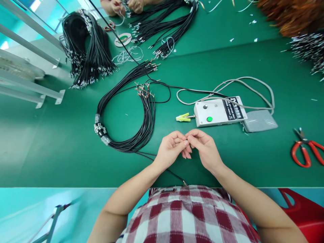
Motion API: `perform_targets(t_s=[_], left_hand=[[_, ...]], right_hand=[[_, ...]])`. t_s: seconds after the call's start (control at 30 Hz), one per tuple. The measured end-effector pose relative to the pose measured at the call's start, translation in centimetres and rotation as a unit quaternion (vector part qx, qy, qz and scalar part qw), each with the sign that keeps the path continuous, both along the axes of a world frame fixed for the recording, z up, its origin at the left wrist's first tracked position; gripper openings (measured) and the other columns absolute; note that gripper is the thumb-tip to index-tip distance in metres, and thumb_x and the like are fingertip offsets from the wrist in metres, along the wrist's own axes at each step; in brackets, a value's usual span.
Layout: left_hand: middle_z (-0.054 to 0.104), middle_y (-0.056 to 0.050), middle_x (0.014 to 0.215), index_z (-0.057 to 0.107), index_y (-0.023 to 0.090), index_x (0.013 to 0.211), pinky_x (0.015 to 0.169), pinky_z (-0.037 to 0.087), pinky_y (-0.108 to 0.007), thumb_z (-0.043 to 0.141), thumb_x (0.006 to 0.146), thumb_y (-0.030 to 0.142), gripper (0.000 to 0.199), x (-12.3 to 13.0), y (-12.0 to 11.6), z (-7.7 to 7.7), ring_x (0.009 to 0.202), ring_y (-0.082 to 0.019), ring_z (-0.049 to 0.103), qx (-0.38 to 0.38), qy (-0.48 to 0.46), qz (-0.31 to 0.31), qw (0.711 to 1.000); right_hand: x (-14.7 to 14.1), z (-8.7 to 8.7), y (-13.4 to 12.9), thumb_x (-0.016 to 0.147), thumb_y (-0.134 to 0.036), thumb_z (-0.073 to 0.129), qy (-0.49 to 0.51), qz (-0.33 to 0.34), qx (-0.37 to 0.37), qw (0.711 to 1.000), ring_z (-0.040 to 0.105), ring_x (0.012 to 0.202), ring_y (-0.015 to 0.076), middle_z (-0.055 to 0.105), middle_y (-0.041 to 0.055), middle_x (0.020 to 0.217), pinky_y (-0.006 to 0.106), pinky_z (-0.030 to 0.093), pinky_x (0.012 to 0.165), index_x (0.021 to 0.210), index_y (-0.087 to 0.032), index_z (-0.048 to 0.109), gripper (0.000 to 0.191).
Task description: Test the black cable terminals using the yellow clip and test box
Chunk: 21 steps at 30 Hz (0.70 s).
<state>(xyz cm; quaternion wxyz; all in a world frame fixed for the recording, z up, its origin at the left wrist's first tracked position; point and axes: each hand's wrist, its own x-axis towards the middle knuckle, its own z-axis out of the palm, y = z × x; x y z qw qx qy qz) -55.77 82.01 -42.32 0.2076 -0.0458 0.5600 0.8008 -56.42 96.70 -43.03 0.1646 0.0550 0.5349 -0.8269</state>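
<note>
My left hand [172, 148] and my right hand [206, 148] meet fingertip to fingertip above the green table, both closed in a pinch. Whatever lies between the fingertips is tiny and mostly hidden. Left of them rests a looped bundle of black cables [149, 125] with bare copper-coloured wire ends, bound at its left side. Thin black cables [174, 174] run from it toward my left wrist, and one passes below the forearm to the table edge. Just beyond my fingers is a white control box [215, 113] with a green button and a yellow-green clip [183, 117].
A grey pedal [262, 121] with a grey cord sits beside the box. Red-handled pliers [305, 148] lie at the right. More black cables [87, 47] are heaped at the back left. A co-worker's hands [126, 6] work at the far side, near a tape roll [116, 42].
</note>
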Motion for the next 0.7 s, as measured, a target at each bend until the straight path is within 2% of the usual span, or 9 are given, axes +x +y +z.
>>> perform_targets(t_s=[0.07, 0.2, 0.4, 0.5, 0.6, 0.7], left_hand=[[0.071, -0.001, 0.063, 0.054, 0.015, 0.083, 0.044, 0.049, -0.021, 0.076, 0.082, 0.039, 0.033, 0.1, 0.0, -0.1, 0.047, -0.013, 0.065, 0.002, 0.002, -0.003, 1.0], [0.071, -0.002, 0.065, 0.054, 0.015, 0.085, 0.044, 0.049, -0.021, 0.073, 0.085, 0.04, 0.031, 0.2, -0.1, -0.4, 0.046, -0.013, 0.065, 0.013, 0.004, -0.008, 1.0], [0.069, -0.002, 0.065, 0.054, 0.015, 0.086, 0.046, 0.05, -0.022, 0.069, 0.088, 0.039, 0.029, 0.4, 0.1, -0.6, 0.048, -0.013, 0.065, -0.014, 0.022, -0.005, 1.0], [0.068, -0.001, 0.079, 0.055, 0.016, 0.096, 0.047, 0.05, -0.022, 0.071, 0.086, 0.036, 0.027, 0.4, 0.2, -0.6, 0.051, -0.011, 0.066, -0.03, 0.048, 0.022, 0.998], [0.062, -0.001, 0.095, 0.058, 0.019, 0.112, 0.052, 0.052, -0.022, 0.074, 0.084, 0.033, 0.035, 0.1, 0.4, -0.4, 0.059, -0.01, 0.066, -0.024, 0.066, 0.036, 0.997], [0.06, -0.003, 0.094, 0.064, 0.017, 0.103, 0.052, 0.051, -0.021, 0.074, 0.084, 0.033, 0.028, -0.4, 0.9, -0.3, 0.063, -0.01, 0.065, -0.03, 0.06, 0.026, 0.997]], right_hand=[[-0.1, 0.1, -0.2, 0.078, -0.039, 0.078, -0.008, 0.001, 0.0, 1.0, 0.048, 0.052, 0.0092, 0.058, -0.0039, 0.065, 0.027, 0.043, 0.054, 0.078, -0.023, 0.07, 0.018], [-0.1, -0.2, -0.2, 0.08, -0.04, 0.077, -0.03, 0.021, 0.002, 0.999, 0.05, 0.051, 0.0097, 0.051, -0.006, 0.057, 0.027, 0.045, 0.054, 0.083, -0.021, 0.073, 0.02], [0.0, -0.6, 0.1, 0.073, -0.04, 0.082, 0.004, -0.033, 0.063, 0.997, 0.05, 0.053, 0.007, 0.067, 0.0001, 0.078, 0.025, 0.045, 0.053, 0.073, -0.02, 0.072, 0.022], [-0.1, -0.5, 0.2, 0.074, -0.04, 0.081, 0.011, -0.028, 0.075, 0.997, 0.051, 0.052, 0.0078, 0.065, -0.001, 0.071, 0.024, 0.045, 0.051, 0.074, -0.02, 0.071, 0.023], [-0.1, -0.5, 0.3, 0.078, -0.04, 0.078, 0.025, -0.011, 0.072, 0.997, 0.054, 0.052, 0.0087, 0.061, -0.0029, 0.065, 0.024, 0.046, 0.051, 0.076, -0.019, 0.069, 0.023], [0.0, -0.5, 0.6, 0.082, -0.039, 0.076, 0.05, 0.01, 0.081, 0.995, 0.059, 0.055, 0.0108, 0.06, -0.003, 0.066, 0.026, 0.048, 0.055, 0.078, -0.019, 0.067, 0.022]])
